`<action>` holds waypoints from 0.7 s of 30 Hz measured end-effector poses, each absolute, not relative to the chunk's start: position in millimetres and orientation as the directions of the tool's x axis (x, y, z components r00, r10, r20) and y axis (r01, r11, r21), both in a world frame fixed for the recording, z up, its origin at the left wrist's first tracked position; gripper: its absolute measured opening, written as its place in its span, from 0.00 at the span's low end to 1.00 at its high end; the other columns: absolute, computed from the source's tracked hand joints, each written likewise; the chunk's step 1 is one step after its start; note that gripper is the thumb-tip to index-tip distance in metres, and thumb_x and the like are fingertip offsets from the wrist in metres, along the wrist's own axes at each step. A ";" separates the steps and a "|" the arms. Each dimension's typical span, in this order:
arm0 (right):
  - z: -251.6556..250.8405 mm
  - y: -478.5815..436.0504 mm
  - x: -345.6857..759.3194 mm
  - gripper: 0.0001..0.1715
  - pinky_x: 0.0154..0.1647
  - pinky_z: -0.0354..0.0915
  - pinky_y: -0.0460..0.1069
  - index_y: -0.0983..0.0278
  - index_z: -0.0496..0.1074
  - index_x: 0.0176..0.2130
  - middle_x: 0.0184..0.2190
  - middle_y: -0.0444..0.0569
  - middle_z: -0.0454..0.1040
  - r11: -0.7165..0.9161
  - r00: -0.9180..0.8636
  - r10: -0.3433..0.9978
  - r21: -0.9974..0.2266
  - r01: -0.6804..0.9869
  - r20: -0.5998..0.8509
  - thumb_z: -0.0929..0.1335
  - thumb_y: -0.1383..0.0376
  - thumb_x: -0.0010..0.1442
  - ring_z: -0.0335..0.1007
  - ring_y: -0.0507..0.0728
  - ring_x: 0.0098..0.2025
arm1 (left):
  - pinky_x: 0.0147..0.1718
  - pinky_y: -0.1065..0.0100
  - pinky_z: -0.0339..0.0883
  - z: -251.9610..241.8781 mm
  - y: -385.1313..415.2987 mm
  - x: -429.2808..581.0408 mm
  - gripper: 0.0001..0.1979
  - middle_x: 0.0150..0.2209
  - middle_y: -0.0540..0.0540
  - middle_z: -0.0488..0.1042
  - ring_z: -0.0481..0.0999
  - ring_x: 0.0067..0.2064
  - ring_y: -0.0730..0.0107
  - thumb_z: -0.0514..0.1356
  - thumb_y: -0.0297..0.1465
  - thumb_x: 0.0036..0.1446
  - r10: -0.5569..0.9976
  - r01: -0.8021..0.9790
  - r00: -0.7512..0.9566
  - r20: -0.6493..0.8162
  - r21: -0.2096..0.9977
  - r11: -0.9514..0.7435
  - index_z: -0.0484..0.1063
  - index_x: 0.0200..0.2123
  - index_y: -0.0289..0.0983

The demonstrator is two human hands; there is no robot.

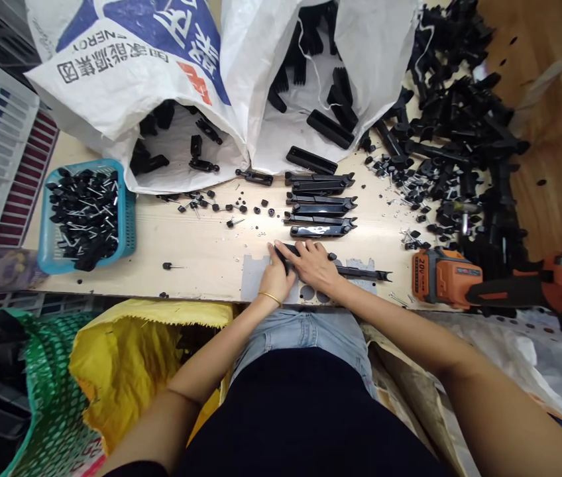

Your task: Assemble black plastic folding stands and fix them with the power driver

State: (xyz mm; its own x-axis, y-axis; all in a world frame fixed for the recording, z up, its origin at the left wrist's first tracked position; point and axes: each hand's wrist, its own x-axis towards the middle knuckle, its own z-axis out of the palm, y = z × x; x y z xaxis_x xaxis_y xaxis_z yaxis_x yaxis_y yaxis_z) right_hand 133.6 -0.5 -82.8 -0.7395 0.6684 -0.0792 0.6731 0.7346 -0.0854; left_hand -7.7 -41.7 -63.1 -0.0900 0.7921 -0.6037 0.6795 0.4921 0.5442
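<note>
Both hands meet at the table's front edge over a grey plate with round holes (251,281). My left hand (277,275) grips the left end of a black plastic part (288,250), thumb and fingers around it. My right hand (313,265) presses on the same part from the right, its fingers bent over the top. Much of the part is hidden under the fingers. A long black bar with a forked end (365,273) sticks out to the right of my right hand; whether it joins the held part I cannot tell. Just beyond lie several stacked black assemblies (318,205).
At the left stands a blue basket (129,218) full of black-headed screws. White sacks (142,86) with black parts lie open at the back. Black parts (454,132) are heaped at the right, near an orange cordless drill (447,275). A yellow sack (126,358) hangs below the edge.
</note>
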 end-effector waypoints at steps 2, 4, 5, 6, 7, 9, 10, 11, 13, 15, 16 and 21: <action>-83.2 -1.5 132.8 0.35 0.42 0.52 0.54 0.53 0.41 0.68 0.44 0.56 0.67 0.733 -0.737 0.672 -0.076 0.676 -0.072 0.55 0.69 0.65 0.59 0.62 0.44 | 0.19 0.71 0.66 -64.2 -40.4 -15.5 0.45 0.31 0.39 0.77 0.70 0.16 0.71 0.53 0.29 0.58 0.801 0.687 -0.033 -0.598 0.568 0.452 0.23 0.65 0.22; -83.1 -1.6 132.2 0.36 0.42 0.52 0.54 0.54 0.41 0.68 0.45 0.57 0.67 0.733 -0.735 0.674 -0.062 0.678 -0.076 0.55 0.70 0.65 0.59 0.63 0.45 | 0.22 0.70 0.67 -64.9 -37.2 -30.2 0.44 0.26 0.46 0.76 0.69 0.15 0.72 0.54 0.28 0.57 0.800 0.736 0.126 -0.587 0.596 0.321 0.27 0.67 0.27; -82.7 -1.5 132.0 0.36 0.42 0.52 0.55 0.54 0.42 0.68 0.45 0.57 0.67 0.733 -0.735 0.673 -0.057 0.678 -0.084 0.55 0.70 0.64 0.59 0.63 0.45 | 0.23 0.70 0.68 -65.1 -35.8 -35.4 0.43 0.24 0.49 0.75 0.69 0.15 0.72 0.55 0.27 0.56 0.791 0.758 0.191 -0.581 0.600 0.257 0.30 0.67 0.29; -82.1 -1.2 131.9 0.36 0.43 0.53 0.55 0.54 0.42 0.68 0.46 0.57 0.67 0.731 -0.732 0.675 -0.056 0.680 -0.094 0.55 0.71 0.64 0.59 0.63 0.45 | 0.25 0.69 0.69 -65.4 -34.9 -37.0 0.43 0.23 0.50 0.74 0.69 0.16 0.71 0.56 0.27 0.55 0.785 0.769 0.225 -0.578 0.600 0.222 0.32 0.67 0.30; -81.4 -0.9 131.7 0.36 0.43 0.53 0.55 0.54 0.42 0.68 0.46 0.58 0.67 0.730 -0.731 0.674 -0.060 0.681 -0.103 0.55 0.71 0.64 0.60 0.63 0.45 | 0.26 0.68 0.70 -65.7 -34.8 -34.3 0.44 0.23 0.49 0.75 0.70 0.17 0.70 0.56 0.26 0.55 0.791 0.772 0.200 -0.578 0.590 0.236 0.33 0.67 0.29; -79.4 0.1 131.5 0.35 0.43 0.53 0.55 0.54 0.43 0.68 0.46 0.58 0.68 0.734 -0.737 0.666 -0.079 0.675 -0.114 0.55 0.70 0.65 0.60 0.63 0.45 | 0.25 0.68 0.70 -66.4 -36.7 -19.8 0.45 0.27 0.43 0.77 0.72 0.18 0.68 0.55 0.27 0.56 0.809 0.716 0.032 -0.587 0.578 0.391 0.26 0.66 0.22; -78.5 0.7 131.4 0.35 0.43 0.53 0.55 0.55 0.43 0.68 0.46 0.59 0.67 0.738 -0.743 0.659 -0.090 0.669 -0.114 0.55 0.69 0.65 0.60 0.64 0.46 | 0.23 0.68 0.70 -66.6 -37.9 -12.1 0.46 0.28 0.41 0.77 0.72 0.18 0.68 0.54 0.28 0.58 0.805 0.661 -0.050 -0.591 0.584 0.470 0.22 0.65 0.20; -77.7 1.3 131.5 0.35 0.42 0.54 0.55 0.55 0.43 0.68 0.46 0.59 0.67 0.743 -0.749 0.653 -0.100 0.662 -0.110 0.55 0.68 0.65 0.60 0.64 0.46 | 0.21 0.68 0.69 -66.3 -38.8 -7.3 0.47 0.28 0.40 0.77 0.72 0.18 0.68 0.54 0.29 0.59 0.791 0.612 -0.061 -0.609 0.603 0.511 0.19 0.64 0.19; -77.0 2.1 132.1 0.36 0.42 0.55 0.55 0.56 0.42 0.68 0.46 0.60 0.67 0.747 -0.755 0.648 -0.114 0.655 -0.099 0.56 0.68 0.64 0.60 0.65 0.46 | 0.20 0.68 0.69 -63.9 -37.4 -13.1 0.48 0.26 0.43 0.77 0.72 0.18 0.68 0.56 0.32 0.59 0.763 0.581 0.054 -0.644 0.642 0.500 0.22 0.65 0.21; -77.5 1.6 133.5 0.38 0.44 0.56 0.55 0.58 0.43 0.68 0.46 0.59 0.67 0.743 -0.755 0.651 -0.133 0.656 -0.085 0.57 0.70 0.62 0.61 0.63 0.46 | 0.25 0.67 0.72 -58.0 -31.1 -38.9 0.41 0.24 0.48 0.76 0.75 0.21 0.67 0.59 0.32 0.56 0.761 0.631 0.191 -0.620 0.671 0.389 0.41 0.66 0.26; -78.0 0.6 134.6 0.38 0.46 0.56 0.56 0.59 0.43 0.68 0.47 0.59 0.66 0.745 -0.759 0.647 -0.152 0.649 -0.070 0.57 0.72 0.61 0.61 0.63 0.46 | 0.29 0.66 0.73 -54.1 -26.9 -54.9 0.33 0.25 0.48 0.77 0.77 0.24 0.67 0.58 0.31 0.56 0.804 0.671 0.192 -0.563 0.673 0.311 0.54 0.63 0.30; -80.7 -9.4 139.8 0.40 0.56 0.54 0.57 0.65 0.48 0.66 0.57 0.60 0.59 0.726 -0.741 0.669 -0.270 0.633 0.061 0.59 0.74 0.57 0.55 0.63 0.57 | 0.45 0.64 0.70 -43.2 -17.9 -79.4 0.19 0.34 0.45 0.79 0.79 0.39 0.64 0.54 0.27 0.56 0.981 0.788 -0.052 -0.187 0.595 0.155 0.68 0.52 0.32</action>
